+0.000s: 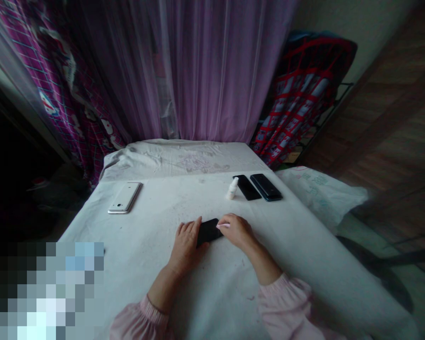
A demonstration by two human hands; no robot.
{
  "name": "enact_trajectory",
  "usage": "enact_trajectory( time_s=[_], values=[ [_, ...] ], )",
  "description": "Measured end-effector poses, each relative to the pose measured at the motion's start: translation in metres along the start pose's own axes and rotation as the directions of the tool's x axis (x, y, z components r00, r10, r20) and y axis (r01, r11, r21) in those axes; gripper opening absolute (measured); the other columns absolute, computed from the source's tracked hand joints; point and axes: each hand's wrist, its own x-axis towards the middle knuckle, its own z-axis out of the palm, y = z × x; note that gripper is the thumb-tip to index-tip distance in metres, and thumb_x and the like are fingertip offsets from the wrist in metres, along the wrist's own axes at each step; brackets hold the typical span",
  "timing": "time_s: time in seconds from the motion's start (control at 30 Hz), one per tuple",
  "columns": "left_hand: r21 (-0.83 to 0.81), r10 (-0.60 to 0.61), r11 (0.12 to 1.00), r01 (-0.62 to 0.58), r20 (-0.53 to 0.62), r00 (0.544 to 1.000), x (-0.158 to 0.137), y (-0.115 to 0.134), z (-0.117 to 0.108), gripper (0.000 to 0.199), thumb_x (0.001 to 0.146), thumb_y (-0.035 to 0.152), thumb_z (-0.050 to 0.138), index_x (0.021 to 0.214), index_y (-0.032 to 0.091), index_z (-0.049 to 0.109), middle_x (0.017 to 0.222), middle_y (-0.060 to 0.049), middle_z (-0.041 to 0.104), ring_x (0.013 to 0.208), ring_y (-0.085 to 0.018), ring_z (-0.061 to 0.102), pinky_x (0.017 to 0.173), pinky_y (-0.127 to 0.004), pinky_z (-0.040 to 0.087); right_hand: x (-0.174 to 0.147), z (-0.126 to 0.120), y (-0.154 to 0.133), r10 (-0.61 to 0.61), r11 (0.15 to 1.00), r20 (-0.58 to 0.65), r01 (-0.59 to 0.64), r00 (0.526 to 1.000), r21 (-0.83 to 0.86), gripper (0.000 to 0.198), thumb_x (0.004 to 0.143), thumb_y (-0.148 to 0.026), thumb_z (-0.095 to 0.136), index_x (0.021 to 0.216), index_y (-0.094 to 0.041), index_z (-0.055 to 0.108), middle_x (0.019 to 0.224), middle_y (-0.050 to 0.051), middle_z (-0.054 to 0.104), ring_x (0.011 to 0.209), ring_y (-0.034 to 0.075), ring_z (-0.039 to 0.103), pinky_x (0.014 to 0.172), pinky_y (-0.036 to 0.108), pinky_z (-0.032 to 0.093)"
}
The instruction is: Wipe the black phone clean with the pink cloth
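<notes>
A dark smartphone (207, 232) lies on the white-covered table in front of me. My left hand (188, 241) grips its left end, with the thumb along the near edge and the fingers at the far side. My right hand (238, 230) is closed in a pinch over the right end of the phone. A slim, pale pink stick-like thing (224, 225) shows between its fingers, pointing left and touching or nearly touching the phone; its exact kind is too small to tell.
Beyond my right hand stand a small white spray bottle (232, 189), a flat black phone or screen panel (248, 188) and dark stacked phones (266, 187). White phones (125, 198) lie stacked at the left. Purple curtains (212, 71) hang behind the table (156, 203). The lower left is blurred out.
</notes>
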Motion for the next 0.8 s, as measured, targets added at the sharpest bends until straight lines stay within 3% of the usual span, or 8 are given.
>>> enact_trajectory(
  time_s=[0.17,0.3,0.6,0.8],
  values=[
    [0.007,0.004,1.0,-0.004,-0.011,1.0,-0.001,0.0,0.001,0.073,0.079,0.023,0.064,0.144,0.018,0.032,0.13,-0.014,0.058,0.121,-0.03,0.051,0.107,-0.052,0.03,0.011,0.023,0.009,-0.045,0.987,-0.116,0.062,0.992,0.15,0.012,0.081,-0.021,0.06,0.083,-0.025,0.07,0.089,0.002,0.073,0.083,0.017,0.067,0.076,0.026,0.05],
    [0.032,-0.015,0.999,0.015,-0.005,1.0,-0.001,0.002,0.001,0.072,0.079,0.024,0.063,0.144,0.017,0.033,0.129,-0.015,0.058,0.121,-0.029,0.051,0.108,-0.051,0.03,0.008,0.025,0.021,-0.023,0.961,-0.04,0.034,0.999,0.276,0.009,0.077,-0.023,0.063,0.081,-0.024,0.071,0.089,0.003,0.074,0.083,0.019,0.069,0.077,0.028,0.053],
    [0.022,0.011,1.0,-0.011,0.017,1.0,0.001,-0.001,0.002,0.072,0.079,0.024,0.063,0.144,0.018,0.033,0.13,-0.015,0.058,0.122,-0.029,0.051,0.108,-0.053,0.03,0.004,0.008,0.032,-0.171,0.899,0.107,0.111,0.979,0.423,0.008,0.069,-0.016,0.066,0.073,-0.019,0.072,0.116,0.011,0.068,0.101,0.021,0.066,0.085,0.031,0.053],
    [0.011,0.017,1.0,-0.018,0.012,1.0,0.002,-0.003,0.001,0.073,0.078,0.024,0.063,0.145,0.019,0.033,0.131,-0.014,0.058,0.122,-0.029,0.052,0.108,-0.053,0.03,0.024,0.017,0.029,-0.169,0.929,0.047,0.143,0.985,0.341,0.009,0.073,-0.019,0.063,0.078,-0.02,0.071,0.086,0.003,0.073,0.083,0.017,0.068,0.078,0.027,0.052]
  ],
)
